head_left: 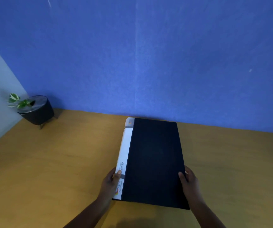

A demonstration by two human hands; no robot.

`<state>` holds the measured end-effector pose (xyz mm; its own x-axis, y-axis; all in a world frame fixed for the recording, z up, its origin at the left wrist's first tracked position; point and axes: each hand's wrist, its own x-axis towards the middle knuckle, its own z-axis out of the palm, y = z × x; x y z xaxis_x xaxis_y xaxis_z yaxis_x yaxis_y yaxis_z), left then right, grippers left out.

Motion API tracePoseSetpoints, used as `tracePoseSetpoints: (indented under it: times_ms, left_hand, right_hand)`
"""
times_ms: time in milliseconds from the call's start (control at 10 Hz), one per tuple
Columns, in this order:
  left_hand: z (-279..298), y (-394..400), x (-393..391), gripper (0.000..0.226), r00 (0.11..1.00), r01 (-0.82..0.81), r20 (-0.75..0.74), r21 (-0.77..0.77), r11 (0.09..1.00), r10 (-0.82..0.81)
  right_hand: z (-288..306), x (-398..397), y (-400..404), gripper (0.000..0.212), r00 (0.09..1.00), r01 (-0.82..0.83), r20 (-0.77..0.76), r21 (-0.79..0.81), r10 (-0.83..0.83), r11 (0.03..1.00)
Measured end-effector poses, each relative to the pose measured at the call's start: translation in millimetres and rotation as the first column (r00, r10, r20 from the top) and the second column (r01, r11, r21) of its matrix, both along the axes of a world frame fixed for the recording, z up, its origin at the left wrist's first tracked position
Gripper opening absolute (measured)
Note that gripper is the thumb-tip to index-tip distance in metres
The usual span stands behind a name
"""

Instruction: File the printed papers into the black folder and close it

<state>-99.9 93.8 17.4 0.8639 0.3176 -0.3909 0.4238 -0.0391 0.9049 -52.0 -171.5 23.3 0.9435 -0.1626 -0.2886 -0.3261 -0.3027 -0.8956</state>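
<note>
Flat black matte-covered folder with a white printed spine strip (155, 162) lies closed on the yellow-brown wooden table (50, 162), far end near the blue wall. Left hand (111, 181) pinches the spine edge, thumb on top; right hand (188, 180) pinches the opposite long edge — both clamped on it. Looks stiff, light, slightly grippy cover; hold by the long edges. No printed papers visible — inside or not, can't tell.
</note>
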Motion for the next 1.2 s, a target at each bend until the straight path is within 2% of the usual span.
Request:
tracePoseSetpoints:
  times_ms: [200, 400, 600, 700, 800, 900, 1000, 1100, 1200]
  left_hand:
    - [2, 78, -5, 0.034, 0.999, -0.049, 0.031, 0.135, 0.99, 0.045]
    - [-5, 146, -4, 0.037, 0.997, -0.079, 0.012, 0.282, 0.956, 0.079]
    - [-9, 184, 1, 0.038, 0.998, -0.056, 0.007, 0.403, 0.914, 0.058]
    - [-9, 198, 14, 0.037, 0.999, -0.036, -0.014, 0.433, 0.901, 0.047]
    - [-13, 209, 25, 0.042, 0.993, -0.01, -0.098, 0.492, 0.871, 0.067]
    - [-12, 211, 31, 0.039, 0.988, 0.05, -0.15, 0.562, 0.826, 0.042]
    - [-10, 212, 37, 0.041, 0.965, 0.122, -0.254, 0.658, 0.743, 0.066]
    - [-1, 206, 35, 0.044, 0.949, 0.082, -0.278, 0.671, 0.737, 0.148]
    - [0, 193, 27, 0.051, 0.961, -0.021, -0.179, 0.717, 0.696, 0.213]
  right_hand:
    - [-4, 3, 82, 0.038, 0.998, -0.067, 0.0, -0.001, 0.067, 0.998]
    - [-6, 4, 153, 0.041, 0.993, -0.096, -0.061, 0.012, 0.097, 0.995]
    - [-5, 11, 194, 0.042, 0.987, -0.133, -0.092, -0.059, 0.128, 0.989]
    - [-4, 17, 206, 0.04, 0.983, -0.161, -0.109, -0.113, 0.149, 0.981]
    - [-6, 22, 212, 0.039, 0.978, -0.193, -0.114, -0.163, 0.176, 0.968]
    - [-5, 26, 211, 0.037, 0.974, -0.217, -0.119, -0.211, 0.195, 0.953]
    - [-2, 32, 208, 0.033, 0.957, -0.287, -0.118, -0.277, 0.264, 0.917]
    - [4, 36, 202, 0.032, 0.931, -0.365, -0.162, -0.38, 0.327, 0.85]
    - [-1, 30, 189, 0.044, 0.925, -0.379, -0.178, -0.481, 0.335, 0.791]
